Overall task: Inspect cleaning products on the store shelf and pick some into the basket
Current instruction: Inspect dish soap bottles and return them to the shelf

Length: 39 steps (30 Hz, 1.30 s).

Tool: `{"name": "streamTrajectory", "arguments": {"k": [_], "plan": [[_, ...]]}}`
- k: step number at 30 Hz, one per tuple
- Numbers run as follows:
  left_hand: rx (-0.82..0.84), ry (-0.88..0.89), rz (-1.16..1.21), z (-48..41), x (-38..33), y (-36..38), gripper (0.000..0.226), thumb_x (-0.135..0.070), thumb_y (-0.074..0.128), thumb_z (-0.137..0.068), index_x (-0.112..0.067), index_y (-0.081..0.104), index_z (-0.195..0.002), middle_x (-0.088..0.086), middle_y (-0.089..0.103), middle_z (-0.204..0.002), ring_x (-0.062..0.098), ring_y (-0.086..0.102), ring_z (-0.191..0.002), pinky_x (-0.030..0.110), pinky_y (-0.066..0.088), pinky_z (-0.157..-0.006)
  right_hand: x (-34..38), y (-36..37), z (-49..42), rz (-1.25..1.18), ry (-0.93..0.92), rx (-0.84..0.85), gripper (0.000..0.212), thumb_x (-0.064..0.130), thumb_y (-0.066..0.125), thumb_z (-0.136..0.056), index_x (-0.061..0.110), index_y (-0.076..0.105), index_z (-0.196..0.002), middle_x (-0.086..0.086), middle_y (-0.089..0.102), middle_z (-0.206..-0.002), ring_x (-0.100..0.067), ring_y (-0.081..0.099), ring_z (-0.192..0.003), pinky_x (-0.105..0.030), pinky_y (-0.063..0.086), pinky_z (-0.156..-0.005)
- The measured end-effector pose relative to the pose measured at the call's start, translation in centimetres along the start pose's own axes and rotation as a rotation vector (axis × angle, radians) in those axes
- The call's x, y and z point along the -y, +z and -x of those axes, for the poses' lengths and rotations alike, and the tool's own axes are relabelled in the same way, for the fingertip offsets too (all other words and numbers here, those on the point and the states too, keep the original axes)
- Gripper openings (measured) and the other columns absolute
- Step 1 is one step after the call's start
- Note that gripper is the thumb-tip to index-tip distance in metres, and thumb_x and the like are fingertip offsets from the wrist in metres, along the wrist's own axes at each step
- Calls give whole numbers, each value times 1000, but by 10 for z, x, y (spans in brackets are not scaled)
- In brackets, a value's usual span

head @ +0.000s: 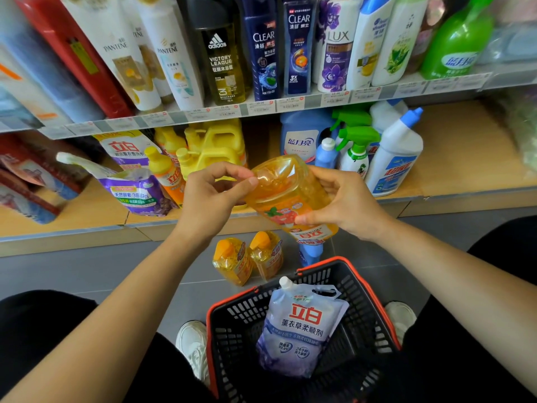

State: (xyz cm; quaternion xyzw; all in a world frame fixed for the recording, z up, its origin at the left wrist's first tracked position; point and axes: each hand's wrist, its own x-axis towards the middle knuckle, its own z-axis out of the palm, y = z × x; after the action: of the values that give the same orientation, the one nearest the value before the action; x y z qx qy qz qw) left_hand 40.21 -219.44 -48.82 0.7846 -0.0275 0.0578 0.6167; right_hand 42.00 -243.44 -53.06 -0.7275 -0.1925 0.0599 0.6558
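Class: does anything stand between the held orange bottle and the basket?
Nothing visible does. The orange bottle, held by the left hand and right hand, is above and beyond the open-topped basket; only a pouch lies inside it.

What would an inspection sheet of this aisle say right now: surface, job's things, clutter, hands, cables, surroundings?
Surface: grey floor; wooden lower shelf.
Job's things: orange bottle held tilted, base up; basket on the floor with a pouch inside.
Clutter: two floor bottles and a blue bottle stand beyond the basket.
Hands: left hand pinches the orange bottle's base; right hand grips its side.
Cables: nothing seen.
Surroundings: upper shelf of shampoos; yellow jugs and spray bottles on the lower shelf; white shoes beside the basket.
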Motion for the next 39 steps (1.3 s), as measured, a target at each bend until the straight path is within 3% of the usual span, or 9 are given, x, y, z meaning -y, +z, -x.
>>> {"name": "streamTrajectory", "arguments": {"k": [2, 6, 11, 20, 24, 27, 31, 34, 39], "plan": [[-21, 20, 11, -1, 1, -2, 1, -11, 74, -89, -12, 74, -90, 1, 76, -89, 18, 73, -81, 25, 60, -67, -1, -1, -1, -6, 7, -21, 72, 13, 92, -60, 28, 63, -124, 11, 73, -116, -10, 70, -108, -19, 53, -88], [-26, 30, -18, -4, 10, -7, 9, -6, 69, -93, -5, 74, -100, 13, 76, -88, 25, 73, -79, 25, 60, -69, -5, -6, -3, -59, 40, -109, 65, 18, 92, -57, 28, 67, -117, 5, 76, -110, -14, 72, -103, -25, 57, -85], [132, -124, -49, -4, 26, -2, 26, -1, 57, -100, -6, 68, -123, 4, 77, -97, 19, 74, -90, 25, 61, -73, -5, -10, -9, -218, 97, -173, 54, 16, 88, -60, 18, 70, -112, -2, 77, -106, -19, 73, -100, -28, 59, -77], [488, -303, -74, 15, 55, 26, 59, -19, 85, -81, -26, 57, -132, -4, 76, -109, 10, 72, -100, 25, 59, -82, 4, -7, -14, -453, 194, -280, 42, 21, 75, -76, 12, 67, -116, -10, 74, -113, -30, 71, -106, -46, 60, -84], [502, -355, -63, 27, 68, 35, 34, -23, 81, -85, -16, 69, -116, 3, 77, -110, 18, 71, -107, 33, 58, -93, 8, -6, -18, -568, 254, -367, 53, 28, 71, -79, 7, 61, -127, -16, 67, -127, -34, 66, -114, -56, 55, -91], [403, -414, 67, 32, 73, 38, 22, -17, 71, -93, -1, 68, -108, 18, 76, -101, 25, 73, -94, 34, 61, -81, 9, -8, -21, -633, 298, -382, 59, 32, 67, -83, 7, 55, -135, -15, 66, -129, -33, 65, -116, -57, 56, -90], [361, -420, 164, 32, 67, 35, 9, -13, 64, -96, -6, 67, -101, 11, 78, -92, 20, 76, -86, 22, 58, -67, 2, -14, -21, -677, 366, -333, 52, 23, 66, -87, 9, 54, -136, -14, 65, -132, -31, 65, -118, -50, 57, -89], [369, -393, 156, 26, 58, 24, 12, -17, 63, -97, -5, 65, -99, 9, 77, -86, 21, 75, -77, 23, 58, -63, -6, -16, -22, -675, 433, -332, 47, 19, 64, -92, 6, 55, -136, -13, 68, -127, -29, 68, -114, -47, 58, -90], [271, -282, 64, 13, 44, 7, 18, -19, 68, -94, -3, 65, -85, 13, 74, -72, 21, 71, -63, 22, 53, -52, -20, -10, -22, -718, 624, -325, 55, 35, 72, -83, 14, 58, -132, -13, 74, -112, -27, 73, -101, -42, 60, -81]]}}
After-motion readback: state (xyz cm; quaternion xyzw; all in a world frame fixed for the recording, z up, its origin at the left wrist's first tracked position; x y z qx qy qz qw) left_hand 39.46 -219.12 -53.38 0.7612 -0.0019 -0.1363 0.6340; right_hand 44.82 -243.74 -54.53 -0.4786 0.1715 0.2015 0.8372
